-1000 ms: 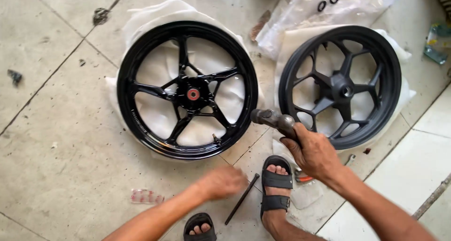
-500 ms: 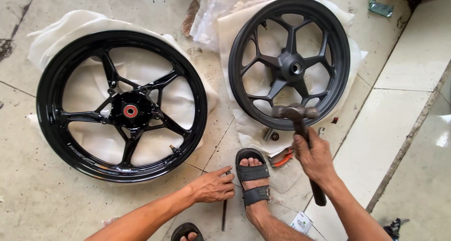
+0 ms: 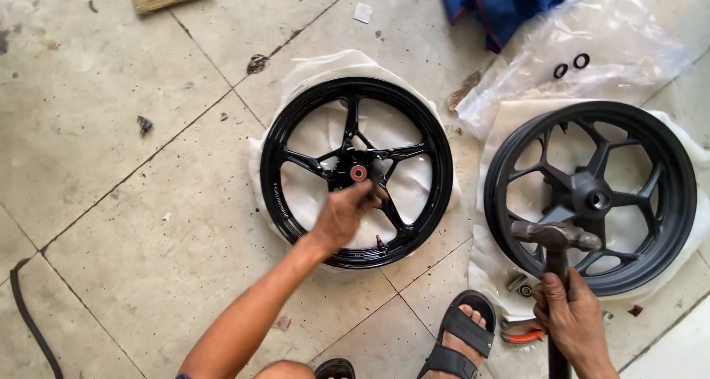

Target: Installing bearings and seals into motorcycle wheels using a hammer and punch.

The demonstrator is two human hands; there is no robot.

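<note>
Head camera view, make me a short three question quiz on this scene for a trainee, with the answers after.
1. True or false: the right hand grips a hammer whose head lies over the matte wheel.
2. What does the left hand reach for?
A. the two black rings
B. the hub of the glossy wheel
C. the blue cloth
3. What lies under each wheel on the tiled floor?

Key: 1 true; 2 B; 3 pale wrapping sheets.

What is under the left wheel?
White foam sheet lies under the left wheel, showing between the spokes and past the rim. The left hand covers part of it near the hub.
</note>
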